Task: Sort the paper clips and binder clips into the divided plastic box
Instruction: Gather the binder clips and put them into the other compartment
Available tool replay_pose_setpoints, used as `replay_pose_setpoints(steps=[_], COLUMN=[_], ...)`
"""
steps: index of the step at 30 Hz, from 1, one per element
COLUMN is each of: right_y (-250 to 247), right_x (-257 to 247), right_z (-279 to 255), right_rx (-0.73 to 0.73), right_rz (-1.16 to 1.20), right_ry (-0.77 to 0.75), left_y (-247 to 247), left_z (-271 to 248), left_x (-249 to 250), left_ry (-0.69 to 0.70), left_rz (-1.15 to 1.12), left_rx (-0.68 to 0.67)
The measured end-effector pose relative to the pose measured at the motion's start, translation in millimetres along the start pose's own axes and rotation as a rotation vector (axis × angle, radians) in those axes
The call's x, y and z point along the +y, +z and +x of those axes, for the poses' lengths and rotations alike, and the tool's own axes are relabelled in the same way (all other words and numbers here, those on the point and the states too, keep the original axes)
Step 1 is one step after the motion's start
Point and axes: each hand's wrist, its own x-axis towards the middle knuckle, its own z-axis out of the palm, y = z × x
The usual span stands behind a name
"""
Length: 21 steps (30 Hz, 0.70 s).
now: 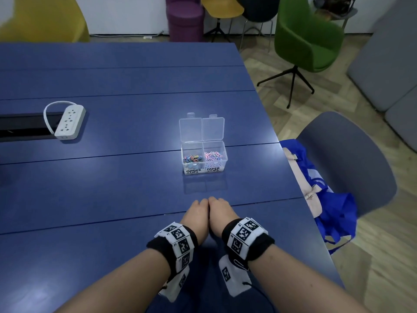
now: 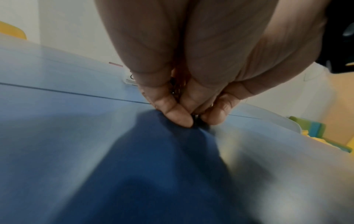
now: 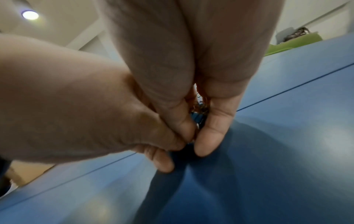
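Resting side by side on the blue table [image 1: 112,177], the left hand [image 1: 195,214] and right hand [image 1: 220,213] touch, their fingers curled under; whether they hold anything small cannot be told from the blurred wrist views. At 12 o'clock from the hands stands the divided plastic box [image 1: 204,158], lids open, with binder clips [image 1: 191,158] in its 9 o'clock compartment and paper clips [image 1: 214,158] in its 3 o'clock one. A white power strip [image 1: 70,122] lies well apart toward 10 o'clock.

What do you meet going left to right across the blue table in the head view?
Power strip → divided plastic box: binder clips compartment, then paper clips compartment → blue bag on the grey chair.
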Motion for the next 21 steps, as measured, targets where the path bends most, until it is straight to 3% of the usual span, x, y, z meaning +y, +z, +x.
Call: replay_pose_setpoints(steps=[6,12,21], right_y=[-9,-21,-34], right_x=[9,35,60], right_z=[6,1,0], right_rx=[-0.053,-0.076,-0.053], right_rz=[0.147,0.313,0.426], right_ry=[-0.038,-0.066,-0.072], left_y=[-9,-31,-29], left_z=[5,3,10], left_x=[-9,-32,-28], left_ry=[0.036,0.120,0.002], left_rz=[-0.028,-0.075,-0.125], left_rx=[-0.067,-0.045,-0.052])
